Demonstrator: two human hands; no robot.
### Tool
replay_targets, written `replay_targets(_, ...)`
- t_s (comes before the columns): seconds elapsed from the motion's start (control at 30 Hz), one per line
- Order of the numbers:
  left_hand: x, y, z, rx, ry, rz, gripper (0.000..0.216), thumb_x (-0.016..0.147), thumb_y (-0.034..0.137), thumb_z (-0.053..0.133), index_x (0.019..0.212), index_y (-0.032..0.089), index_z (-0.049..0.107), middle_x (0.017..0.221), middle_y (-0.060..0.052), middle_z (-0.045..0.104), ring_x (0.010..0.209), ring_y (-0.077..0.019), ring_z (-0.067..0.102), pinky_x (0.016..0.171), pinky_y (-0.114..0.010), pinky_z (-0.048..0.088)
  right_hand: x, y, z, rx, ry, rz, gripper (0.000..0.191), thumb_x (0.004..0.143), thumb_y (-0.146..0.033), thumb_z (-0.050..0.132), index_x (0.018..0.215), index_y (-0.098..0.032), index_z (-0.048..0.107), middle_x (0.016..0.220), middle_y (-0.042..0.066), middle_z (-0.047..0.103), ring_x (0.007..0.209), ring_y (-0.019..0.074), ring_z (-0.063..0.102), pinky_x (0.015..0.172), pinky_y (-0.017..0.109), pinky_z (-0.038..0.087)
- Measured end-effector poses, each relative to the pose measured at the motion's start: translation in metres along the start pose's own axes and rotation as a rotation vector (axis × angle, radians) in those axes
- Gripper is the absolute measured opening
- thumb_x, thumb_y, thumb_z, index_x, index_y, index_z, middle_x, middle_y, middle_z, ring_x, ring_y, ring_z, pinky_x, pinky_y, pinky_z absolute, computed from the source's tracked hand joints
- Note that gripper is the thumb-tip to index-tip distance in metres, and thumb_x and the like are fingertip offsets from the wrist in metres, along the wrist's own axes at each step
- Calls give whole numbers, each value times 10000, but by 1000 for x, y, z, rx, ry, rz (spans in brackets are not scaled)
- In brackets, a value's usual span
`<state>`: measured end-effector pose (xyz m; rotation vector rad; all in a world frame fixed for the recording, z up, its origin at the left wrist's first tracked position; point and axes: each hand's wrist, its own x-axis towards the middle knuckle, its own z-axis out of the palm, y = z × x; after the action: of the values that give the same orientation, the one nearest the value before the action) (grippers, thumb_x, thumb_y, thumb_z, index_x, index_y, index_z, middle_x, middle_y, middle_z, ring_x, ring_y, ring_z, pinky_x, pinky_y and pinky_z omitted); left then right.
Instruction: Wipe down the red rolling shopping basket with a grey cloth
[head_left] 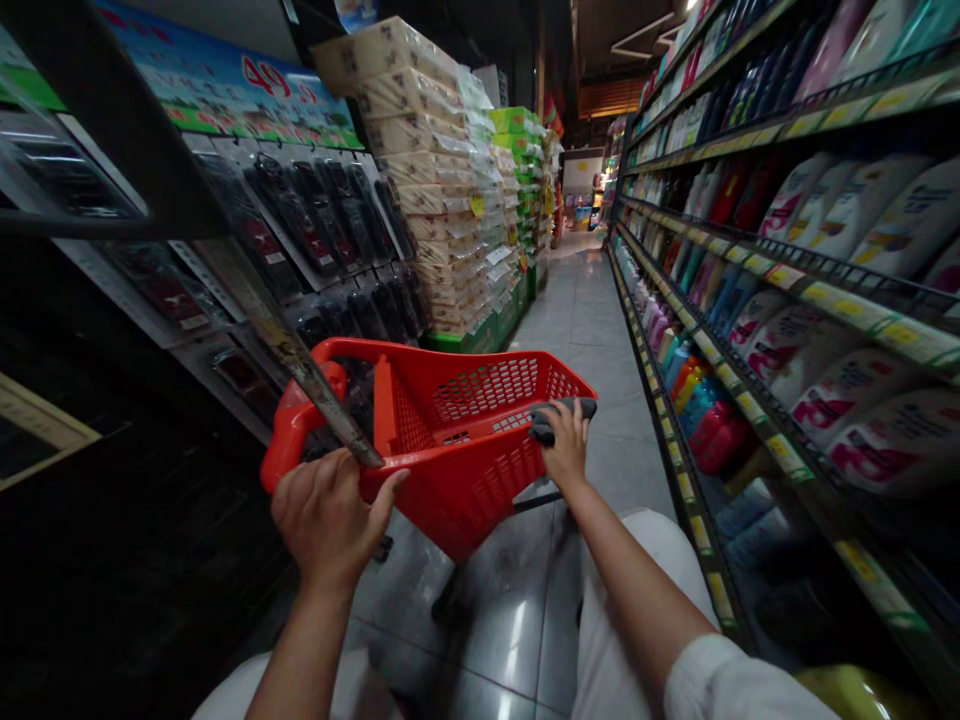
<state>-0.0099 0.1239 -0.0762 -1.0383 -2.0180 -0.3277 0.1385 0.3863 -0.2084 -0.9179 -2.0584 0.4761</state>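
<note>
A red plastic shopping cart [465,490] with perforated walls stands in front of me on the tiled floor, its basket bare inside where I can see. My left hand [326,520] grips the cart's near corner by the handle, fingers curled over it and thumb along the rim. Beside that hand a worn metal pole [292,360] slants up to a dark frame at upper left. At the cart's right rim, my right hand [567,445] is closed over a dark grey cloth [585,408] and presses it on the edge. Part of the cloth hides under the fingers.
Shelves of bottles [825,390] line the right side, close to my right arm. Packaged tools or brushes [300,210] hang on a rack at left. Tall stacks of tissue packs [427,190] stand beyond it. A grey tiled aisle [577,300] runs ahead between them.
</note>
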Motion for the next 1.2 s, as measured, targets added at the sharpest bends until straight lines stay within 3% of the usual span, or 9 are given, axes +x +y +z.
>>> replay_targets(0.1,4,1,4,14,-13,-2,372,813,559,605,908,199,581,845,-93,655,856,-307,587,840,-417,372,-15,-40,3,21,-113,-178,595,816,-169,539,1378,-358,490,1454,7,490,1460,317,209,1147,671,94)
replay_targets(0.2,6,-3,8,19,-24,-1,376,810,562,608,910,201,577,841,-99,649,864,-320,581,832,-425,364,-22,-54,1,-13,-192,-269,734,794,-144,541,1470,-366,359,1526,1,417,1465,298,203,1156,652,71)
replay_targets(0.4,6,-10,12,57,18,34,397,806,599,608,864,211,550,831,-95,649,864,-318,584,808,-412,370,15,17,-8,-76,-222,-166,777,741,-11,457,1475,-254,383,1553,23,377,1485,256,168,1186,503,235)
replay_targets(0.5,7,-13,14,56,48,41,391,791,597,628,791,221,520,781,-75,638,814,-299,583,772,-397,367,41,55,-11,-66,-195,-13,763,742,11,411,1480,-182,379,1569,59,341,1479,256,203,1192,421,268)
replay_targets(0.6,8,-18,16,40,71,56,383,782,580,641,758,224,505,724,-57,619,756,-280,575,737,-385,361,57,64,-10,-59,-197,97,770,730,16,394,1479,-159,381,1588,90,295,1480,295,204,1194,451,257)
replay_targets(0.73,10,-24,16,31,100,72,382,775,576,651,766,219,517,714,-51,620,740,-270,571,724,-379,359,50,29,0,-53,-240,2,794,658,15,434,1417,-214,467,1554,60,367,1492,327,139,1184,612,150)
replay_targets(0.87,9,-24,14,23,91,65,370,777,560,658,758,217,519,721,-46,624,739,-259,571,724,-371,360,23,-49,10,46,-326,-220,762,619,-9,478,1358,-187,526,1415,84,541,1399,291,351,1188,611,87)
replay_targets(1.03,4,-27,7,8,84,70,372,771,555,671,785,210,532,735,-44,630,758,-253,569,749,-371,373,7,-137,1,388,-504,-437,687,627,-44,503,1293,-193,582,1307,80,635,1243,225,535,1151,451,297)
replay_targets(1.2,-11,-33,-8,-14,87,101,363,763,525,701,824,203,545,769,-41,643,780,-242,578,780,-371,391,35,-138,-24,508,-880,-421,437,715,-67,522,1099,-199,684,1082,38,726,1021,200,652,901,306,480)
